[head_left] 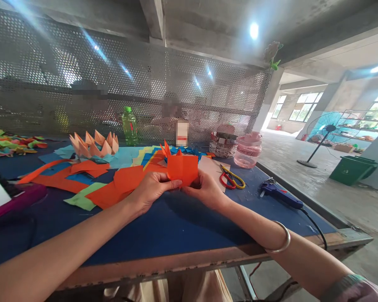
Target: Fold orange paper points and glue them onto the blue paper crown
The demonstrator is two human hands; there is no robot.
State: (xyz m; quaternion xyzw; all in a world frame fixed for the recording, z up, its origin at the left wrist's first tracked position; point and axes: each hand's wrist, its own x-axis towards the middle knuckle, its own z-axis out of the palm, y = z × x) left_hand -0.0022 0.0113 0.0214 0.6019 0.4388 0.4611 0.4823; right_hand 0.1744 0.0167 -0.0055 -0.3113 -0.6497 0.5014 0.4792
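Note:
Between my two hands I hold up an orange piece of paper (182,167) with a vertical crease down its middle. My left hand (156,184) pinches its lower left corner, thumb in front. At the lower right, my right hand (208,188) grips the edge, its fingers partly hidden behind the sheet. Loose orange paper sheets (113,186) and a light green paper piece (85,197) lie left of my hands. Just behind the held sheet, orange and blue folded points show. Red-and-yellow-handled scissors (232,178) rest to the right of my right hand.
A blue glue gun (282,195) with a cord lies near the right table edge. Toward the back stand a pink water jug (248,150), a woven basket (223,144), a green bottle (130,126) and a peach folded-paper ring (93,144). A perforated metal screen (138,75) rises behind.

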